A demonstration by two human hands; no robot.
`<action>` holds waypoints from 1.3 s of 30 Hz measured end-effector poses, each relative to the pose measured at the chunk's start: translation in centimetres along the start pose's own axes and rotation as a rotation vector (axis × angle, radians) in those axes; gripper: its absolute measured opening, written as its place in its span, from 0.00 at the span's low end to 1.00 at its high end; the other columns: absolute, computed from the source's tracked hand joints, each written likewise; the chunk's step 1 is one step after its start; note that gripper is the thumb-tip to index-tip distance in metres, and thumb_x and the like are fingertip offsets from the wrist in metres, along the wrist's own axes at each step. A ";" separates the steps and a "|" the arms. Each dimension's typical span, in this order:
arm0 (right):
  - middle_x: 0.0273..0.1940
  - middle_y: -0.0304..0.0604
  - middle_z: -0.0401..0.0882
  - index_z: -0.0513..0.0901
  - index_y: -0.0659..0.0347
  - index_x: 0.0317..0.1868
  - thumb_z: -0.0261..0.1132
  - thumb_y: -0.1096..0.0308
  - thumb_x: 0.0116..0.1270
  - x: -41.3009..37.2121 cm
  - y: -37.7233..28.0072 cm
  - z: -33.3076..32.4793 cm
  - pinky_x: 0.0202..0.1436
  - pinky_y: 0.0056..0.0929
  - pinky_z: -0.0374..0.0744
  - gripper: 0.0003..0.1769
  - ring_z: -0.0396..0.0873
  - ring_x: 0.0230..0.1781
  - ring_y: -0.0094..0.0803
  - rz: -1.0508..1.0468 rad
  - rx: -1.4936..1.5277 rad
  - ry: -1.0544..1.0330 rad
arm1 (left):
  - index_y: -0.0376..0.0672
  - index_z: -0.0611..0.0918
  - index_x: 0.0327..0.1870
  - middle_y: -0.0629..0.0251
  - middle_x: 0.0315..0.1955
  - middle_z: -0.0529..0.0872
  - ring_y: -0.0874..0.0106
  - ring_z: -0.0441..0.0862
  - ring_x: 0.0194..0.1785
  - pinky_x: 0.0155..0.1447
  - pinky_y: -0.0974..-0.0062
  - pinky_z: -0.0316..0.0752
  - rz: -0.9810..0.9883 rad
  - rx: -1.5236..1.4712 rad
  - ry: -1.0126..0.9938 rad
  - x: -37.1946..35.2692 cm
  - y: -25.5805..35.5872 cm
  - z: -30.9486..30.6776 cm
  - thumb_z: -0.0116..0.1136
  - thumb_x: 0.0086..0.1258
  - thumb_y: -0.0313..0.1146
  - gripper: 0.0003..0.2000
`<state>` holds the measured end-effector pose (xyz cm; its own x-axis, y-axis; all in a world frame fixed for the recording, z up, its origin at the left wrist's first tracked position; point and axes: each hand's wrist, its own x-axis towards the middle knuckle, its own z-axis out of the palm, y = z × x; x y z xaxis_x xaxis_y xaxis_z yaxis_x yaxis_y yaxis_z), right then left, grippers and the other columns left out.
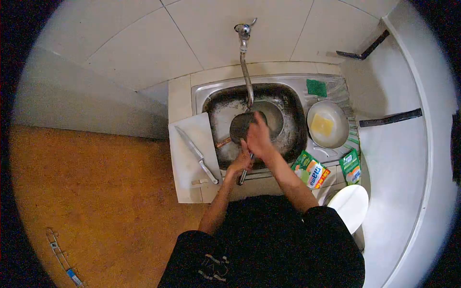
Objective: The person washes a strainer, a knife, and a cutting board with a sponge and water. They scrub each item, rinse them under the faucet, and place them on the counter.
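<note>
A small dark pan (240, 128) is tilted over the sink (297, 139), below the end of the tap spout (247, 81). My left hand (241, 158) is wrapped round its handle (242, 178), whose end sticks out toward me. Against the pan's right side lies my right hand (260, 138), its fingers stretched out and partly blurred. Behind the pan a round metal vessel (273, 117) rests in the sink, partly hidden. A brown handle-like piece (223, 142) shows to the pan's left; what it belongs to is hidden.
On the left, a knife (192, 146) lies on a white cutting board (185, 168). To the right are a bowl (340, 139) holding a yellow sponge (322, 126), a green scouring pad (316, 88), two green packets (314, 174) and a white plate (349, 207). A wall (398, 158) bounds the right.
</note>
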<state>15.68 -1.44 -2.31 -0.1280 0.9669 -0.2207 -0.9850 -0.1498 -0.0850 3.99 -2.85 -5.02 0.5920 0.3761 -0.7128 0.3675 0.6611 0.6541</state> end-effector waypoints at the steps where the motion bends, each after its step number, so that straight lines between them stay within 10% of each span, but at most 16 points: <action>1: 0.57 0.48 0.64 0.63 0.64 0.57 0.47 0.42 0.61 -0.2 1.4 0.4 0.62 0.32 0.56 0.35 0.62 0.58 0.38 -0.072 -0.253 0.160 | 0.47 0.65 0.51 0.73 0.12 0.62 0.80 0.58 0.14 0.16 0.81 0.54 0.000 -0.038 -0.028 0.0 -0.1 -0.2 0.18 0.58 0.68 0.35; 6: 0.56 0.52 0.64 0.62 0.67 0.58 0.43 0.46 0.64 -4.1 2.0 2.7 0.62 0.33 0.57 0.33 0.62 0.58 0.40 0.024 -1.037 0.348 | 0.46 0.67 0.47 0.74 0.13 0.63 0.81 0.58 0.15 0.16 0.81 0.54 0.018 -0.088 -0.069 1.0 -2.2 -2.7 0.20 0.57 0.69 0.36; 8: 0.58 0.56 0.60 0.59 0.67 0.60 0.39 0.46 0.66 -4.2 0.7 2.7 0.64 0.33 0.53 0.33 0.56 0.62 0.41 0.218 -1.655 -0.066 | 0.44 0.69 0.43 0.74 0.13 0.63 0.81 0.58 0.14 0.16 0.81 0.53 -0.014 -0.137 -0.017 1.6 -2.8 -3.0 0.18 0.56 0.71 0.38; 12: 0.60 0.57 0.56 0.57 0.67 0.61 0.38 0.44 0.65 -5.6 -0.9 1.9 0.66 0.36 0.48 0.35 0.51 0.64 0.43 0.415 -1.903 -0.198 | 0.42 0.70 0.30 0.75 0.11 0.61 0.81 0.55 0.12 0.16 0.83 0.49 -0.075 0.096 0.115 -3.0 1.8 -1.0 0.14 0.52 0.73 0.40; 15: 0.62 0.54 0.54 0.57 0.69 0.60 0.40 0.44 0.64 -6.2 -1.8 -2.0 0.67 0.38 0.47 0.36 0.51 0.64 0.43 0.270 -2.440 -0.181 | 0.42 0.70 0.23 0.75 0.09 0.59 0.81 0.55 0.12 0.16 0.83 0.47 -0.218 0.072 0.140 -3.3 2.5 -1.3 0.13 0.51 0.73 0.40; 17: 0.62 0.51 0.55 0.57 0.70 0.60 0.41 0.46 0.64 -6.1 -2.8 -4.4 0.67 0.37 0.46 0.36 0.51 0.64 0.41 -0.278 -2.696 -0.266 | 0.42 0.71 0.21 0.74 0.09 0.59 0.81 0.55 0.12 0.16 0.83 0.47 -0.291 0.022 0.138 -3.3 2.9 -1.3 0.12 0.50 0.74 0.41; 22: 0.63 0.51 0.54 0.56 0.69 0.61 0.42 0.47 0.64 -4.5 -4.3 -4.0 0.67 0.37 0.45 0.35 0.50 0.65 0.40 -0.357 -2.745 -0.351 | 0.42 0.69 0.22 0.74 0.10 0.61 0.80 0.54 0.11 0.15 0.84 0.49 0.101 0.167 0.341 -5.2 4.4 1.8 0.13 0.48 0.75 0.41; 27: 0.62 0.52 0.56 0.56 0.66 0.61 0.40 0.50 0.66 -4.5 -1.7 -2.8 0.67 0.35 0.46 0.32 0.51 0.64 0.41 -0.272 -2.752 -0.189 | 0.44 0.70 0.25 0.75 0.10 0.60 0.81 0.53 0.11 0.15 0.84 0.49 -0.126 0.107 0.182 -4.0 3.7 -0.6 0.14 0.51 0.73 0.39; 29: 0.60 0.54 0.58 0.57 0.64 0.61 0.39 0.51 0.67 -4.2 -0.8 -1.7 0.66 0.35 0.49 0.29 0.53 0.63 0.44 0.083 -2.266 -0.151 | 0.45 0.70 0.25 0.75 0.10 0.59 0.81 0.53 0.11 0.15 0.83 0.49 -0.181 0.046 0.102 -3.9 3.8 -0.5 0.14 0.52 0.73 0.38; 32: 0.59 0.55 0.60 0.58 0.66 0.60 0.39 0.52 0.67 -4.1 -0.1 -1.9 0.66 0.36 0.51 0.29 0.54 0.62 0.47 0.178 -1.931 -0.176 | 0.47 0.67 0.20 0.76 0.10 0.57 0.81 0.53 0.11 0.15 0.83 0.47 0.151 0.096 0.354 -4.0 3.4 -0.2 0.14 0.52 0.73 0.36; 39: 0.60 0.53 0.58 0.60 0.68 0.59 0.37 0.53 0.68 -6.4 -1.2 0.1 0.66 0.37 0.50 0.28 0.53 0.64 0.42 0.019 -2.318 -0.252 | 0.45 0.67 0.18 0.77 0.09 0.56 0.82 0.51 0.11 0.15 0.82 0.46 -0.043 0.120 0.235 -4.6 3.5 -1.4 0.13 0.52 0.73 0.37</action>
<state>17.70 -7.45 -0.71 -0.3173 0.9330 -0.1700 0.7209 0.1208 -0.6824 1.59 -1.37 0.20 0.3966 0.4991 -0.7705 0.4789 0.6035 0.6375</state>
